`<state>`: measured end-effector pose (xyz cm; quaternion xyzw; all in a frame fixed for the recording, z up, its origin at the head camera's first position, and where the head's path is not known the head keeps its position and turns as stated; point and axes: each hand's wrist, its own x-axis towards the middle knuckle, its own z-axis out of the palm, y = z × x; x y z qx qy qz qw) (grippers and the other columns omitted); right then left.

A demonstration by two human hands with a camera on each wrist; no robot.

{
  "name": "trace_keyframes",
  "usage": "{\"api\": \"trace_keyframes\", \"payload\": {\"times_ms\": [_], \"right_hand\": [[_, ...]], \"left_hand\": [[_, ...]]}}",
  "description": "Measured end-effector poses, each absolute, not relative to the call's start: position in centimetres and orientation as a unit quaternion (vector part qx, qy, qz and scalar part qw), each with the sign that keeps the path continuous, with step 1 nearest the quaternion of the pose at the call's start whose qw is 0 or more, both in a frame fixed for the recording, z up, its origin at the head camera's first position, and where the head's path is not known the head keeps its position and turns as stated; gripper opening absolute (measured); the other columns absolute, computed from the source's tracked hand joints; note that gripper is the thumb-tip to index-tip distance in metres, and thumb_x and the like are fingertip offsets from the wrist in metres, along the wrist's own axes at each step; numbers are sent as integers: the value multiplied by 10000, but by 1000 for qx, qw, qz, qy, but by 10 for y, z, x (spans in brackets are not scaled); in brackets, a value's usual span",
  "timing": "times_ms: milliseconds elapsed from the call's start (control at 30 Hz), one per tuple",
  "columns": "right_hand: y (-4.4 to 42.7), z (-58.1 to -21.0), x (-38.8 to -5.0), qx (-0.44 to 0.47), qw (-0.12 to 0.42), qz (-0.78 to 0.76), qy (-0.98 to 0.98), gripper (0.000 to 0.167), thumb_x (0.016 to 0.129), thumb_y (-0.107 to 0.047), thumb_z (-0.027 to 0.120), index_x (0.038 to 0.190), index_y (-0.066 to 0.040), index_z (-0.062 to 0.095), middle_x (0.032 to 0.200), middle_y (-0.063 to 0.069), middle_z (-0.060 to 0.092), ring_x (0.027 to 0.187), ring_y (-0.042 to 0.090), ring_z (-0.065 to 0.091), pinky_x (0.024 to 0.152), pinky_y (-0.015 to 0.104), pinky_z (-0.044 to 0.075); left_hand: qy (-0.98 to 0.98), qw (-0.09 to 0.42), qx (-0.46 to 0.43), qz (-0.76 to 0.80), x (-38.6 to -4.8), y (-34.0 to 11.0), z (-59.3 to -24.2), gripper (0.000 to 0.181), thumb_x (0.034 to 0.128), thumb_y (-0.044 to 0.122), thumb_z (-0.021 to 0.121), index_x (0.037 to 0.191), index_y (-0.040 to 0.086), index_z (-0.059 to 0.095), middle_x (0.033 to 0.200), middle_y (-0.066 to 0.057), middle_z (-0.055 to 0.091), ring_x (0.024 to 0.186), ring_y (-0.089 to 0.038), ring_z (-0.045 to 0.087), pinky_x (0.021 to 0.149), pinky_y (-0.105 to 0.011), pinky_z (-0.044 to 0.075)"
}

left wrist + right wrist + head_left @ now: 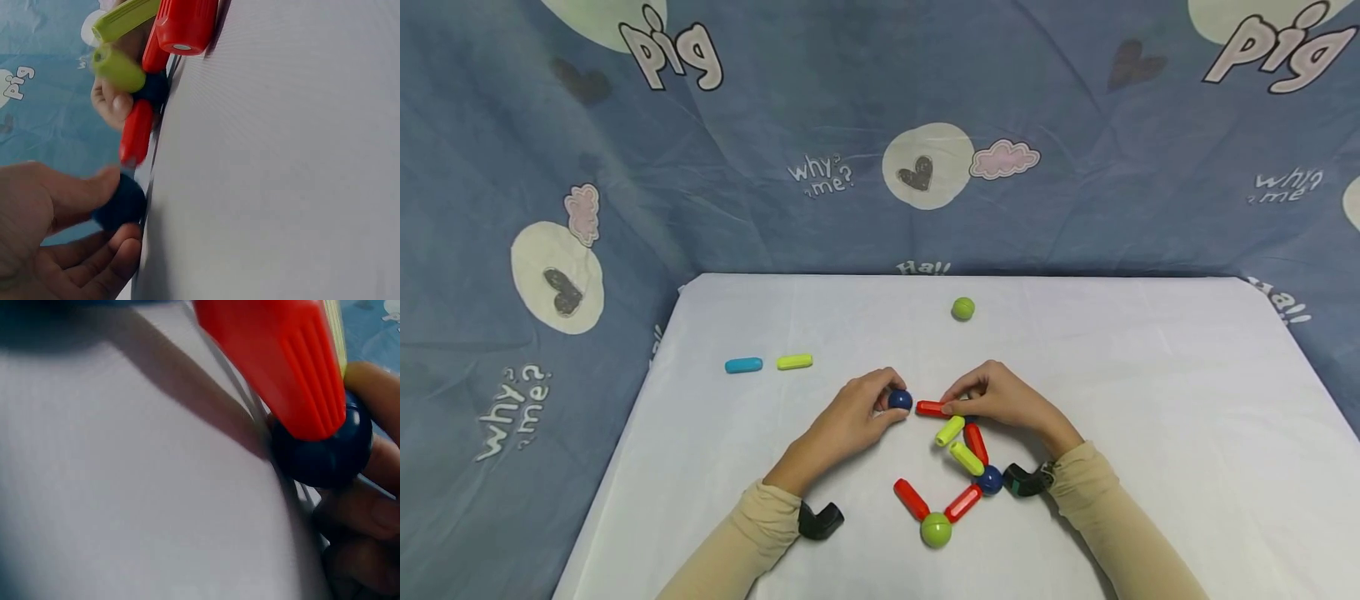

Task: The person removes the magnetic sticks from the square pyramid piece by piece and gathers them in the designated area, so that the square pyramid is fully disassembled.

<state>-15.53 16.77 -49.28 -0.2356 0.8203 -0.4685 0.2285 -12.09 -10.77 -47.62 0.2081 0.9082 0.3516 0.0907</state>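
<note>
Blue ball (901, 400), head view: the left hand (855, 417) pinches it over the desk (1150, 358), just apart from a red stick (929, 408) gripped by the right hand (1003, 398). Left wrist view: only thumb and fingertips hold the ball, so it could slip and roll. Right wrist view: fingers crowd a second ball (325, 456); twisting there might loosen another red stick (294, 369).

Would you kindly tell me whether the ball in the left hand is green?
No, the left hand pinches a dark blue ball, while a green ball lies near the far edge of the table.
</note>
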Motion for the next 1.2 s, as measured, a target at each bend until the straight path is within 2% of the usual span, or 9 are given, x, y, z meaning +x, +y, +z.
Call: {"api": "trace_keyframes", "payload": {"times_ms": [233,500,667,933,1200], "right_hand": [[171,-494,-156,-236,229,-473,817,170,884,-209,826,1001,-86,817,579,-49,458,551,58,405,561,203,335],[173,-494,-157,-231,231,-479,814,152,881,-202,828,993,-100,815,565,-48,421,543,66,399,559,206,325],[170,-496,-157,-237,229,-479,814,151,882,-208,827,987,-100,812,570,-44,424,531,66,390,548,212,319],[168,-498,-159,-242,223,-479,813,135,892,-224,819,975,-118,812,580,-43,447,524,55,383,540,212,306],[170,-498,-158,-246,220,-480,813,110,893,-234,818,955,-142,817,557,-61,432,515,42,372,540,205,303]], "left_hand": [[919,67,171,348,-128,-122,-473,281,906,164,808,1152,146,674,839,37,597,754,-96,539,691,-238,472],[915,58,177,357,-132,-120,-474,386,887,206,831,1250,149,714,877,53,629,791,-101,568,720,-232,490],[914,50,170,365,-140,-115,-474,368,862,214,854,1206,142,743,932,35,674,835,-134,594,753,-274,492],[894,55,163,414,-177,-93,-478,375,894,213,823,1252,145,734,1139,-28,731,927,-168,661,855,-369,552],[891,10,138,432,-212,-69,-477,370,890,147,819,1248,110,737,1158,-83,736,932,-236,669,844,-403,533]]}}
